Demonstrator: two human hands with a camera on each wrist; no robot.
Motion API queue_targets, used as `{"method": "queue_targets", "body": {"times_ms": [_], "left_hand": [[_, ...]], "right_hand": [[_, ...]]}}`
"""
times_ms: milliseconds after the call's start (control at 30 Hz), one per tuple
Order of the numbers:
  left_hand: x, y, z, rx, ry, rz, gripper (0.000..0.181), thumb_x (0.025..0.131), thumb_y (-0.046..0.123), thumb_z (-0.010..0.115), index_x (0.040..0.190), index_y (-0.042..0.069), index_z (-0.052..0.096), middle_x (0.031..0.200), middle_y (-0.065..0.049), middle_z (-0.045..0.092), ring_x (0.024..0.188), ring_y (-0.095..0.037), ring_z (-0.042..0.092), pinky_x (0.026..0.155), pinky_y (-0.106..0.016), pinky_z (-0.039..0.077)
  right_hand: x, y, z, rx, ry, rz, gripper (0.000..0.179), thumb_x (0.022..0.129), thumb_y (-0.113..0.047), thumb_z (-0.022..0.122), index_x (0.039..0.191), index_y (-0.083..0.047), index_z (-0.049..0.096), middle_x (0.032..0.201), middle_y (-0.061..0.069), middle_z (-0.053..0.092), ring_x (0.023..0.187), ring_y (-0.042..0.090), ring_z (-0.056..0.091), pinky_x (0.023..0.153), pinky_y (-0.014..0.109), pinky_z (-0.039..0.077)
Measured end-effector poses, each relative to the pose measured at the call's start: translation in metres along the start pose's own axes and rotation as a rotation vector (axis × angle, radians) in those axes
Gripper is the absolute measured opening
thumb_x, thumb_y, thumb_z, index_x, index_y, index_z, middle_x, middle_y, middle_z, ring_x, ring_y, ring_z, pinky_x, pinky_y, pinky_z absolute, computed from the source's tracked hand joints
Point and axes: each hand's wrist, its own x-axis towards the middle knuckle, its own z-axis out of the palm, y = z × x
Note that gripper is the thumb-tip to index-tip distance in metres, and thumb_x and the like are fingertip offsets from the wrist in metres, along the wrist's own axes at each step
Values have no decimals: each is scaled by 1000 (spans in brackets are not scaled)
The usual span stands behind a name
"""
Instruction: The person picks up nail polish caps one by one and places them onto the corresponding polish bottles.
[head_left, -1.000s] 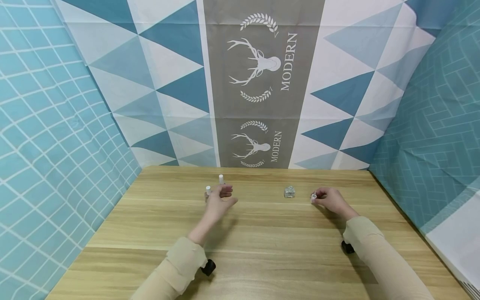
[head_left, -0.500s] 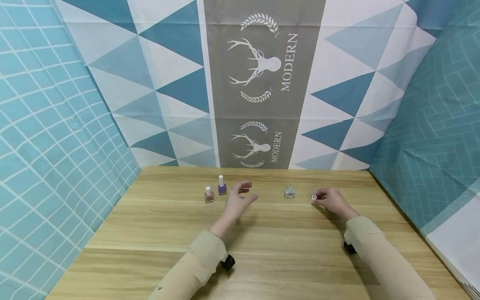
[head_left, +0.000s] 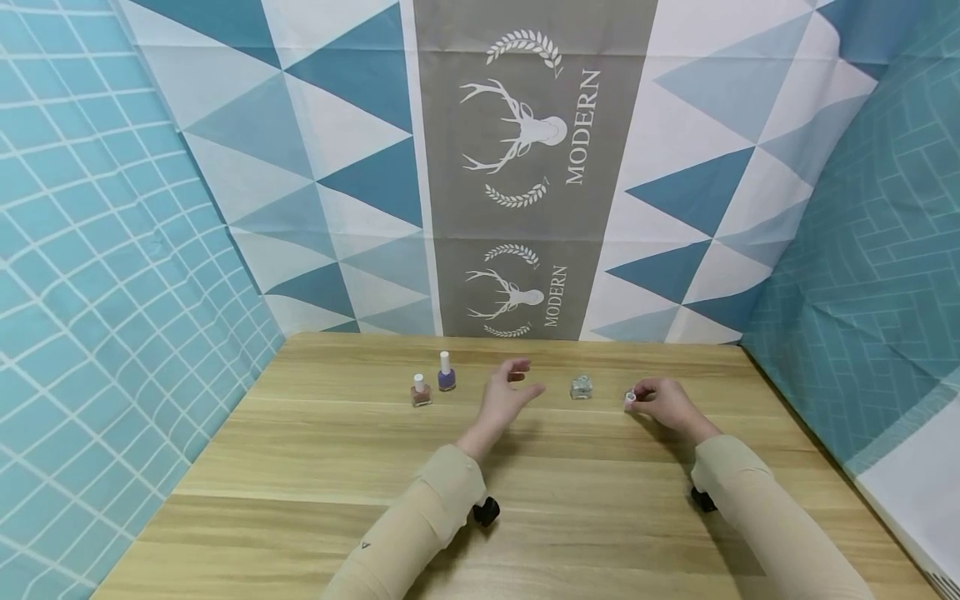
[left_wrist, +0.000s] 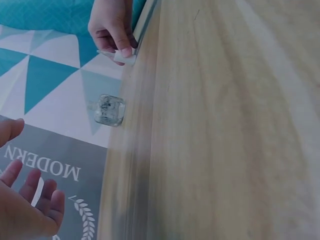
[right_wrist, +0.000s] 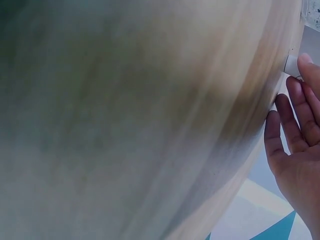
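My left hand (head_left: 504, 398) is held over the back of the table with fingers spread and nothing in them. To its right stands a clear glass nail polish bottle (head_left: 581, 387) without a cap, its neck bare; the left wrist view also shows this bottle (left_wrist: 109, 110), apart from the fingers. Farther right, my right hand (head_left: 666, 403) pinches a white nail polish cap (head_left: 630, 402) at the tabletop. In the left wrist view a thin pale piece sticks out from that cap (left_wrist: 126, 57). The right wrist view shows only part of the cap, between thumb and fingers.
Left of my left hand stand two capped nail polish bottles, a pinkish-brown one (head_left: 421, 394) and a purple one (head_left: 447, 379). A patterned cloth (head_left: 517, 167) hangs behind the wooden table (head_left: 570, 500), with blue cloths at both sides.
My left hand has moved right, away from the two capped bottles and toward the clear bottle, uncovering the capped ones. My right hand stays almost in place with the cap.
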Motion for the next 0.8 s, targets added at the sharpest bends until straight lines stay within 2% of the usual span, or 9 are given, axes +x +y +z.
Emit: {"method": "queue_targets", "body": {"times_ms": [267, 500, 800], "left_hand": [[14, -3, 14, 52, -33, 16, 52, 77, 15, 77, 124, 8, 57, 123, -18, 58, 113, -38, 53, 94, -45, 46], [23, -10, 28, 82, -93, -26, 56, 78, 17, 76, 129, 11, 53, 127, -16, 55, 117, -36, 50, 96, -41, 44], [28, -21, 44, 90, -103, -72, 57, 78, 13, 76, 129, 6, 53, 125, -16, 55, 114, -35, 50, 95, -41, 44]], "right_hand": [[-1, -1, -1, 8, -6, -12, 20, 83, -14, 72, 96, 0, 68, 91, 10, 66, 93, 30, 63, 80, 44, 52], [-1, 0, -2, -5, -5, -15, 19, 83, -15, 73, 94, -1, 69, 90, 9, 66, 93, 29, 63, 79, 44, 52], [0, -1, -2, -8, -4, -27, 18, 82, -16, 73, 94, -2, 69, 91, 9, 66, 94, 31, 63, 79, 44, 52]]}}
